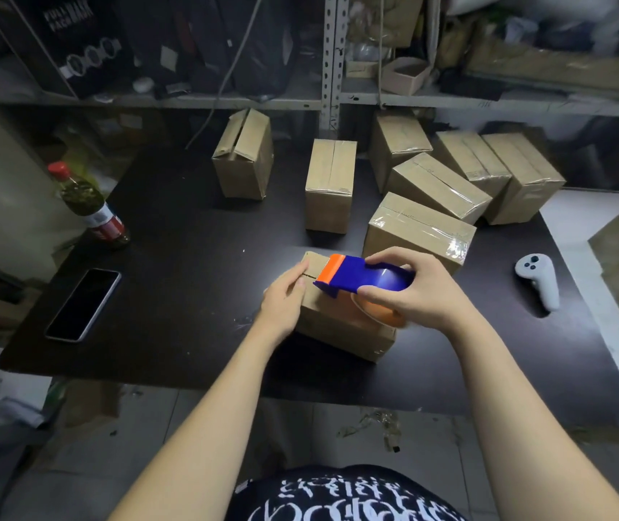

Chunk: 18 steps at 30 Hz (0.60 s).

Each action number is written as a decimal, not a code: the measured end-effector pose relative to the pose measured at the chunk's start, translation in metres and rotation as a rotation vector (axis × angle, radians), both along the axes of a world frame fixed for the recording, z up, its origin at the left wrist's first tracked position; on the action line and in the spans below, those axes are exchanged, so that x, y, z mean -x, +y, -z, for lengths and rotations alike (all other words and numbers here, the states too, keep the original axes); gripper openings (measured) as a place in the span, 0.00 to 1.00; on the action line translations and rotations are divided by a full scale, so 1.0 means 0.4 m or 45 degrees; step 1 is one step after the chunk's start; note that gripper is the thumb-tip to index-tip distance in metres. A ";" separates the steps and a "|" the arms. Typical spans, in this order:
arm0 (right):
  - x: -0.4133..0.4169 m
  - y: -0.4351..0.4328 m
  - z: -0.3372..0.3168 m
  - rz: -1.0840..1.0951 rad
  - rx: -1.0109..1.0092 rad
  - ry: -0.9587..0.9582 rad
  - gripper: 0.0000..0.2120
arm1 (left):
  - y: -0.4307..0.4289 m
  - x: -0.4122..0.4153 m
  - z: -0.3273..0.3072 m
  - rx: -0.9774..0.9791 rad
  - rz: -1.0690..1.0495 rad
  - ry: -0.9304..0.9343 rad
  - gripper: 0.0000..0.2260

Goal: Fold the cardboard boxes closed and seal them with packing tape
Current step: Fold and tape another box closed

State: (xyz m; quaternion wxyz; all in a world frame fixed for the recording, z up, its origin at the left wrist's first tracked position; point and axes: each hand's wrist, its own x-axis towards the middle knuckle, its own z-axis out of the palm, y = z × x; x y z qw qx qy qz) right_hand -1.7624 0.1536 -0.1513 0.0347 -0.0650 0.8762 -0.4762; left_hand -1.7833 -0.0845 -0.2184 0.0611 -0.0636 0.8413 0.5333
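Observation:
A small cardboard box [341, 329] lies on the dark table [187, 238] in front of me, its top flaps folded shut with the seam showing at the far left end. My left hand [283, 298] rests on the box's left end, fingers pressing on the flaps by the seam. My right hand [419, 289] grips a blue and orange tape dispenser [357, 276] held over the box top, its orange front edge pointing at the seam.
Several taped boxes [419, 229] crowd the back right of the table; one upright box [244, 159] at the back has a gaping seam. A phone [83, 304] and a bottle [90, 206] sit on the left. A white controller [539, 282] lies on the right. Shelving stands behind.

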 end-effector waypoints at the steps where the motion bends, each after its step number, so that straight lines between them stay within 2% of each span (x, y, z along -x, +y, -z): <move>1: 0.003 0.000 -0.003 0.009 -0.021 0.009 0.20 | 0.010 0.008 -0.004 -0.024 -0.053 -0.007 0.17; 7: 0.014 0.024 -0.005 0.023 -0.023 -0.023 0.19 | 0.092 0.038 0.012 0.013 -0.420 0.037 0.16; 14: 0.012 0.066 -0.006 -0.035 -0.046 -0.047 0.20 | 0.094 0.044 0.038 0.000 -0.422 0.100 0.14; 18: -0.014 0.134 -0.004 0.059 -0.043 -0.062 0.19 | 0.092 0.047 0.042 -0.003 -0.428 0.167 0.12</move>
